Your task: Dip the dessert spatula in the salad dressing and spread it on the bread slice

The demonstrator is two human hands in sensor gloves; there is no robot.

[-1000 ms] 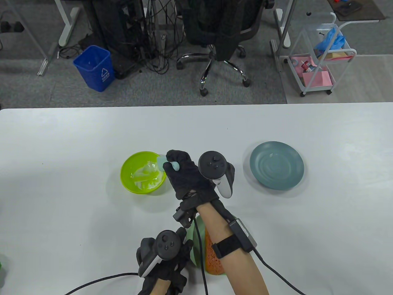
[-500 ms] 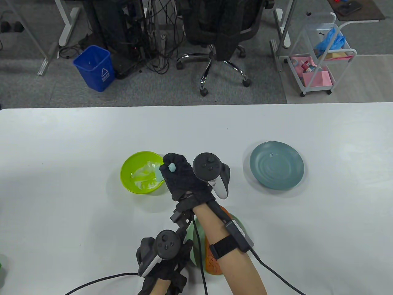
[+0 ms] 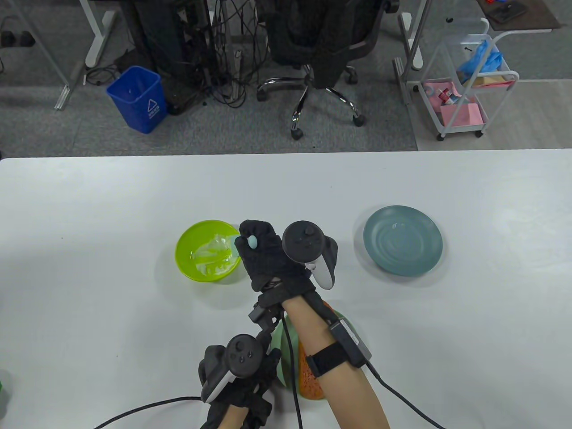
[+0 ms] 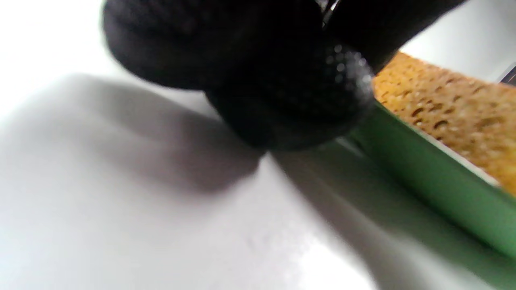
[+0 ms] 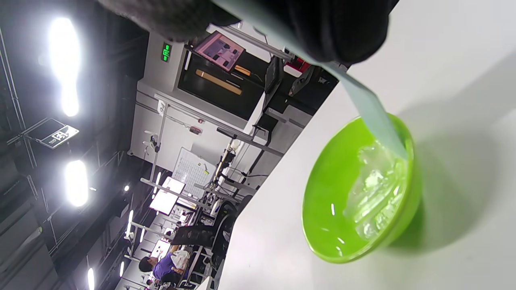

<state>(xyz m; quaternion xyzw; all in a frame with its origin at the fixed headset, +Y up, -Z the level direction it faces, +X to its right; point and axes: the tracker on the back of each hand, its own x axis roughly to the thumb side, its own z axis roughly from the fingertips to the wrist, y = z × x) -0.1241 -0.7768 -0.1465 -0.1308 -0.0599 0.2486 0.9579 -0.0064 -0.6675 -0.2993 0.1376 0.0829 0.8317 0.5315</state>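
Observation:
My right hand (image 3: pixel 261 254) grips a pale blue dessert spatula (image 3: pixel 250 241); its blade (image 5: pixel 377 119) reaches down into the lime green bowl (image 3: pixel 185 261) and touches the whitish salad dressing (image 5: pixel 373 189). The bowl also shows in the right wrist view (image 5: pixel 322 201). My left hand (image 3: pixel 237 375) rests at the table's front edge, fingers against the rim of a green plate (image 4: pixel 427 177). On that plate lies the brown bread slice (image 4: pixel 455 108), which in the table view (image 3: pixel 308 380) is mostly hidden under my right forearm.
An empty grey-blue plate (image 3: pixel 402 240) sits to the right of my right hand. Glove cables (image 3: pixel 147 409) run off the front edge. The white table (image 3: pixel 89 290) spreads to both sides. An office chair and a blue bin stand on the floor beyond.
My right hand moved slightly left and toward me at the bowl's right edge, bringing the spatula blade lower into the dressing. The left hand has not moved.

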